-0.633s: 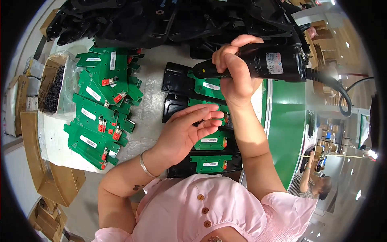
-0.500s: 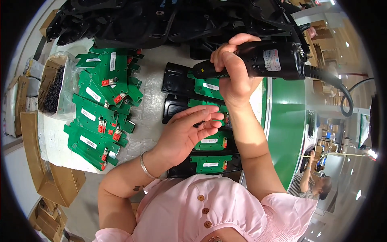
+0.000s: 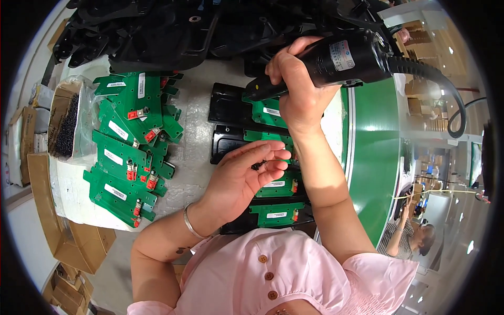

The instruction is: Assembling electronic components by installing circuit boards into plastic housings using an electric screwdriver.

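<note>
My right hand grips a black corded electric screwdriver, its slim end pointing left over the upper circuit board on a black plastic housing. The tool's tip is hard to make out against the dark parts. My left hand is cupped palm up below it, fingers curled around a few small black screws. Under and beside this hand lie more black housings, each with a green board on it. My hands and forearm partly hide the middle ones.
Loose green boards with red connectors are piled at the left. Beyond them stands a box of small black screws. Black plastic parts are heaped along the far side. A green surface runs at right; a co-worker is farther off.
My right hand and the screwdriver have shifted slightly left and up, the tool tilting more. My left hand stays nearly in place. The whole view has moved slightly.
</note>
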Motion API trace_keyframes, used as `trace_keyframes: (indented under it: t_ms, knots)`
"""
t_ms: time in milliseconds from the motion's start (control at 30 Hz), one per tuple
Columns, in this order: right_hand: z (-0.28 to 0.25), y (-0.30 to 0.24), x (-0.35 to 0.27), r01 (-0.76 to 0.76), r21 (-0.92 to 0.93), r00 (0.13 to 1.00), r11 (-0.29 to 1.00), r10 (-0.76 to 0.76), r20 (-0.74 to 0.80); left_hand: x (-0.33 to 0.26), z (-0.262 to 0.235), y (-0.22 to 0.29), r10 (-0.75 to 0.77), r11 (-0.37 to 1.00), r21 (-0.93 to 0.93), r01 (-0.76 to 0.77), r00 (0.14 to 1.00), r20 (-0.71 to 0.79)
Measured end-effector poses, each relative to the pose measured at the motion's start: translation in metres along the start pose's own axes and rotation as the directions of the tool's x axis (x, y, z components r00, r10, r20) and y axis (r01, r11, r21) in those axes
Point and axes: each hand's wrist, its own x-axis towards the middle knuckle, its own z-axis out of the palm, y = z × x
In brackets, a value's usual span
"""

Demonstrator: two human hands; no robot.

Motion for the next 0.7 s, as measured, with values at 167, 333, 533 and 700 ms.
trace_keyframes:
  t_ms: [167, 333, 533, 700]
  knots:
    - [0.0, 0.0, 0.0, -0.02, 0.029, 1.0, 0.999, 0.019, 0.005, 0.001, 0.0, -0.001, 0.002, 1.0, 0.002, -0.002, 1.0, -0.002]
    - [-0.004, -0.004, -0.001, -0.007, 0.046, 1.0, 0.999, 0.006, 0.006, 0.002, -0.004, 0.0, 0.012, 1.0, 0.008, -0.012, 1.0, 0.017]
    - [-0.033, -0.063, -0.008, 0.055, 0.269, 0.998, 0.962, -0.056, -0.004, 0.001, -0.004, 0.0, 0.042, 0.999, -0.011, -0.042, 0.999, -0.031]
    - [-0.105, -0.094, -0.019, -0.188, 0.199, 0.98, 0.962, 0.197, -0.031, -0.006, -0.003, 0.003, 0.048, 0.999, -0.005, -0.048, 0.998, 0.031]
